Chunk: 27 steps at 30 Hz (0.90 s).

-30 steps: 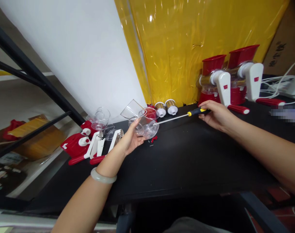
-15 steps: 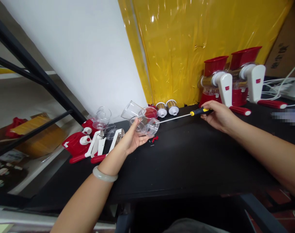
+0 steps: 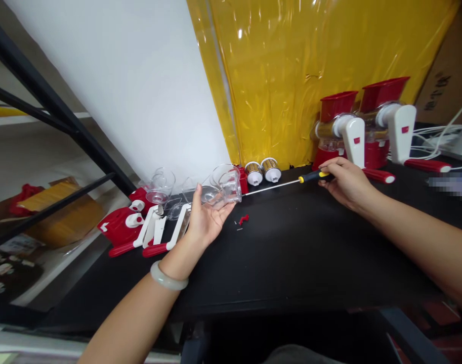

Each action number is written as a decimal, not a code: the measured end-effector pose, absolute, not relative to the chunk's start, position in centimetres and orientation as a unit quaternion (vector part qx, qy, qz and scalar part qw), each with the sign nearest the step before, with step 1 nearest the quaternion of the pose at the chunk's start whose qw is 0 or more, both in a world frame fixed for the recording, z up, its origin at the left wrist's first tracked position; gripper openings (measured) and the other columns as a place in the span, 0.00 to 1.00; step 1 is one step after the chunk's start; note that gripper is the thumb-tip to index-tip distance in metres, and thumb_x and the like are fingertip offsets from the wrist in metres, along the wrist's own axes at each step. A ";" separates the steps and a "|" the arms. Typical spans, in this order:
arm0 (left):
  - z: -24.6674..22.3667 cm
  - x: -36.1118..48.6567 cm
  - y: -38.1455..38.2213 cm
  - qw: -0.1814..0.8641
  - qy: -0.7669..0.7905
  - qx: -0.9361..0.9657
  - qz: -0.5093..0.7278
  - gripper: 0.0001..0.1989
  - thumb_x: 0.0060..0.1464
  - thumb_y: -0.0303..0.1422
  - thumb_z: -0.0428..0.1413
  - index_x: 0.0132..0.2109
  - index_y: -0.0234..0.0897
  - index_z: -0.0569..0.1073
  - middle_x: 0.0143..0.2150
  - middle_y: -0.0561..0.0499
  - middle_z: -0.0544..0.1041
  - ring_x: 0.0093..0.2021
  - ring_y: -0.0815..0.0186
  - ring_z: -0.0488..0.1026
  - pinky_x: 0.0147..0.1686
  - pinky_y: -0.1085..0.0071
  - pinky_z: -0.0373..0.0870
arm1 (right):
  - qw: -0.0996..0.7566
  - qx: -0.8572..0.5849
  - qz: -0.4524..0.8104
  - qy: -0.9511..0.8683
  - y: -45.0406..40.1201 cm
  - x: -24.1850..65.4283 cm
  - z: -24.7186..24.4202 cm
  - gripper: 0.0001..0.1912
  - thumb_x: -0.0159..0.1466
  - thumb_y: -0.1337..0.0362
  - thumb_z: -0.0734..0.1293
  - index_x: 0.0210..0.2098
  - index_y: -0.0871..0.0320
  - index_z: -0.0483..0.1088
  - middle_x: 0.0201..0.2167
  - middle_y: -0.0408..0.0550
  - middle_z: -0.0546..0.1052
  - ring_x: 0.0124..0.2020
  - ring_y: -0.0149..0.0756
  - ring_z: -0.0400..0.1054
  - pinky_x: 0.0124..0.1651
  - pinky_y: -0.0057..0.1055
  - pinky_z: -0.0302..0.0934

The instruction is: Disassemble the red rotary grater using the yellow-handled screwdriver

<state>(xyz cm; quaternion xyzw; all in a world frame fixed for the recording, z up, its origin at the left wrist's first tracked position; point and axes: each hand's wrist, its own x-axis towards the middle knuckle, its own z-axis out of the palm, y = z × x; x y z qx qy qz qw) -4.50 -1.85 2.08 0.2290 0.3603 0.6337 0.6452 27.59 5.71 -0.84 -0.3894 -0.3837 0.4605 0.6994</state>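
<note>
Clear plastic housing (image 3: 222, 187) is cradled in the half-open left hand (image 3: 207, 218) above the bench (image 3: 310, 253), tilted so its side faces the screwdriver (image 3: 291, 182). That tool is gripped by its handle in the closed right hand (image 3: 344, 183), its shaft laid level with the tip at the housing.

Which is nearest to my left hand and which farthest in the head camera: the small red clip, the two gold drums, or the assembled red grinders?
From the left hand:
1. Small red clip, on the black table just right of the hand.
2. Two gold drums, at the back by the yellow sheet.
3. Assembled red grinders, far right, behind the right hand.
</note>
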 end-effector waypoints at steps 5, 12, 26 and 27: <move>2.3 -4.1 -2.0 0.644 0.336 0.230 0.647 0.34 0.64 0.50 0.52 0.64 0.24 0.64 0.44 0.36 0.81 0.43 0.54 0.83 0.48 0.64 0.80 | 0.705 -0.388 0.458 -0.377 5.4 27.4 -0.7 0.07 0.46 0.73 0.69 0.24 0.57 0.69 0.26 0.44 0.69 0.29 0.31 0.64 0.23 0.25 0.59; 2.2 -3.5 -2.4 0.627 0.347 0.245 0.653 0.34 0.65 0.51 0.51 0.64 0.25 0.65 0.46 0.35 0.81 0.46 0.55 0.82 0.53 0.62 0.78 | 0.700 -0.380 0.462 -0.389 5.2 27.2 -0.8 0.07 0.48 0.73 0.70 0.25 0.57 0.70 0.27 0.45 0.69 0.29 0.32 0.64 0.25 0.26 0.59; 1.9 -3.4 -2.5 0.624 0.357 0.262 0.644 0.35 0.64 0.54 0.50 0.62 0.27 0.66 0.45 0.37 0.81 0.46 0.56 0.82 0.51 0.64 0.79 | 0.697 -0.335 0.479 -0.415 5.9 27.5 -1.7 0.10 0.49 0.69 0.74 0.27 0.53 0.70 0.30 0.44 0.71 0.32 0.33 0.66 0.27 0.28 0.63; 1.9 -3.4 -2.5 0.622 0.358 0.262 0.645 0.35 0.64 0.54 0.50 0.62 0.27 0.66 0.45 0.37 0.81 0.46 0.56 0.82 0.51 0.64 0.79 | 0.697 -0.335 0.481 -0.413 5.9 27.5 -1.7 0.10 0.49 0.69 0.74 0.27 0.53 0.69 0.30 0.44 0.71 0.31 0.32 0.66 0.27 0.27 0.63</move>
